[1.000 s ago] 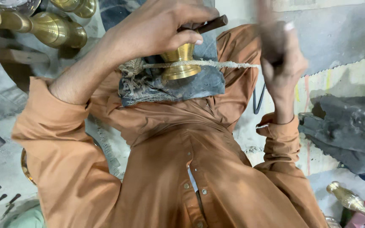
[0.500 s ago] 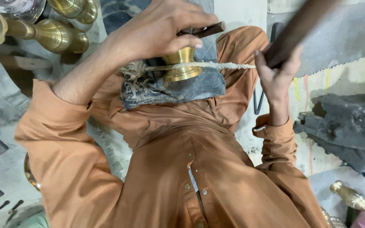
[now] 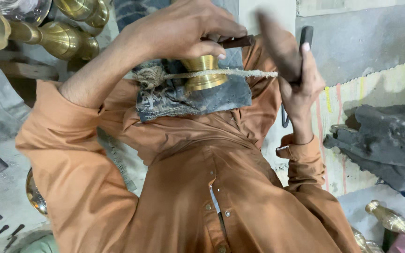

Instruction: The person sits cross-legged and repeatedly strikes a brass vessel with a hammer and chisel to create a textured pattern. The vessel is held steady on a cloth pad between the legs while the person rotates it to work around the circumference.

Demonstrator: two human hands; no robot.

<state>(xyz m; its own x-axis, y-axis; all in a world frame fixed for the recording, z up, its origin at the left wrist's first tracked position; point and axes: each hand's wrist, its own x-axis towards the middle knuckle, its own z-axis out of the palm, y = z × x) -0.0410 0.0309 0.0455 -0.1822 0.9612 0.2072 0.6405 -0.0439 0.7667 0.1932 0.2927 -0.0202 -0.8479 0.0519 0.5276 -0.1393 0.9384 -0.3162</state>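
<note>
Overhead, left fingers clench a dark tool atop the brass piece; right fingers grip a mallet.

Single head camera looks steeply down, close over the lap.

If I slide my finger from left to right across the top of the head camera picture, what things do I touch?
Shiny brass vases → left hand → small brass piece under it → taut rope → right hand holding a blurred dark tool → dark grey lump.

Left hand over brass piece on denim rag; right hand around blurred mallet
</note>
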